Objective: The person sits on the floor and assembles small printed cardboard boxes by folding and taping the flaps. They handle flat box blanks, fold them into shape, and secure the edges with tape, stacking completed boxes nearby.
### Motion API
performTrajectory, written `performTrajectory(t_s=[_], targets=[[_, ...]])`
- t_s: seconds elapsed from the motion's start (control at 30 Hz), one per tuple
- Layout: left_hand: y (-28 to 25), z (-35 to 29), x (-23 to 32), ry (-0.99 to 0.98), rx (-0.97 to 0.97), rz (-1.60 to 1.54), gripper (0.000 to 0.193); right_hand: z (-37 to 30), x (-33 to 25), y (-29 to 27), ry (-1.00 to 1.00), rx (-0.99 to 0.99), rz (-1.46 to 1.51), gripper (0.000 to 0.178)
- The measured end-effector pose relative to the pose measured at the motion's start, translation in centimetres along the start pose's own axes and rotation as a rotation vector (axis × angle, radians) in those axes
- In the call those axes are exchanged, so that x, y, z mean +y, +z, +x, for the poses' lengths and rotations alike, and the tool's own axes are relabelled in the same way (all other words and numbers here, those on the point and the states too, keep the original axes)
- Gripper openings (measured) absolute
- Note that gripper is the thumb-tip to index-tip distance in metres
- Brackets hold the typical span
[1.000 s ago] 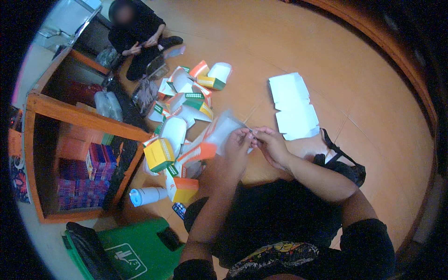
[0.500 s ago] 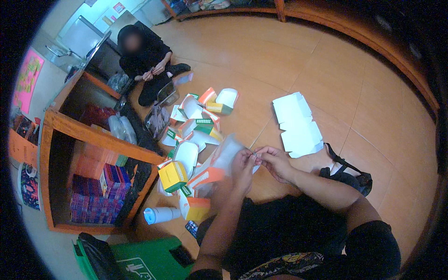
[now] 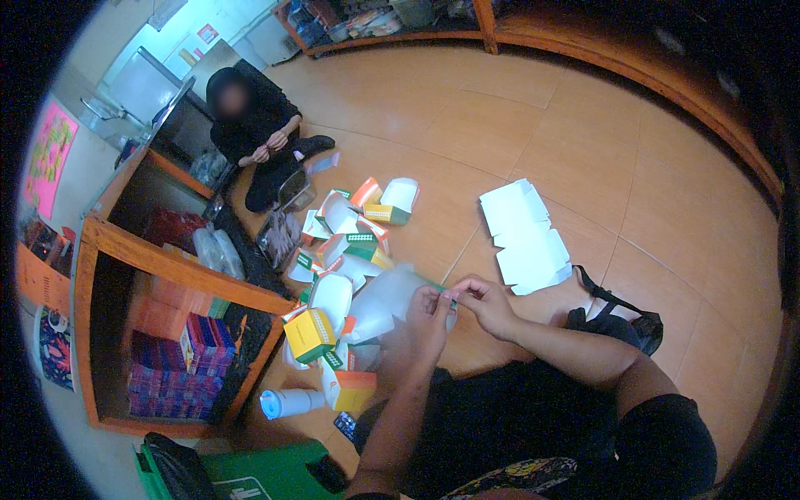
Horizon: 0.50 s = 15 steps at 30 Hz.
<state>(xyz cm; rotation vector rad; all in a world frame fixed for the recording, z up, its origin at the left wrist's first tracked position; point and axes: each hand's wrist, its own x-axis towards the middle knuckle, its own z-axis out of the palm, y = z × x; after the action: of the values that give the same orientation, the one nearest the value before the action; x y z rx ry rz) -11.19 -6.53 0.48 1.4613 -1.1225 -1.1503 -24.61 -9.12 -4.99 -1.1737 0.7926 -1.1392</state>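
My left hand [image 3: 429, 317] and my right hand [image 3: 488, 308] meet in front of my body, fingertips pinched together. Between them is the edge of a paper food box [image 3: 390, 302], its whitish inner side spreading out to the left. A strip of green shows by my fingertips. My left fingers are closed on this box; the right thumb and finger pinch its corner, partly hidden. Just left of it lies a pile of folded food boxes [image 3: 332, 302] in white, orange, yellow and green. To the right, a flat white unfolded box sheet [image 3: 527, 237] rests on the floor.
A person in black [image 3: 254, 137] sits at the far left, hands together. An orange wooden shelf [image 3: 187, 267] holding stacked purple packs [image 3: 175, 379] stands left. Nearby are a white-blue tumbler [image 3: 292, 403], a phone [image 3: 345, 425], a green bin [image 3: 267, 467] and a black strapped bag [image 3: 621, 321].
The held box has turned, so its orange outer side is mostly out of sight and the pale inside shows. My hands have moved slightly lower, still pinching. The view has shifted a little.
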Motion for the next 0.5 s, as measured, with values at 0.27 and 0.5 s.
performTrajectory(t_s=[0.27,0.5], targets=[[1.7,-2.0,4.1,0.162,-0.221,0.607,0.019,1.1,0.9,-1.1,-0.115,0.165,-0.427,0.019],[-2.3,3.1,-8.3,0.229,-0.017,0.32,0.019,1.8,-1.1,-0.5,-0.02,0.12,-0.39,0.012]])
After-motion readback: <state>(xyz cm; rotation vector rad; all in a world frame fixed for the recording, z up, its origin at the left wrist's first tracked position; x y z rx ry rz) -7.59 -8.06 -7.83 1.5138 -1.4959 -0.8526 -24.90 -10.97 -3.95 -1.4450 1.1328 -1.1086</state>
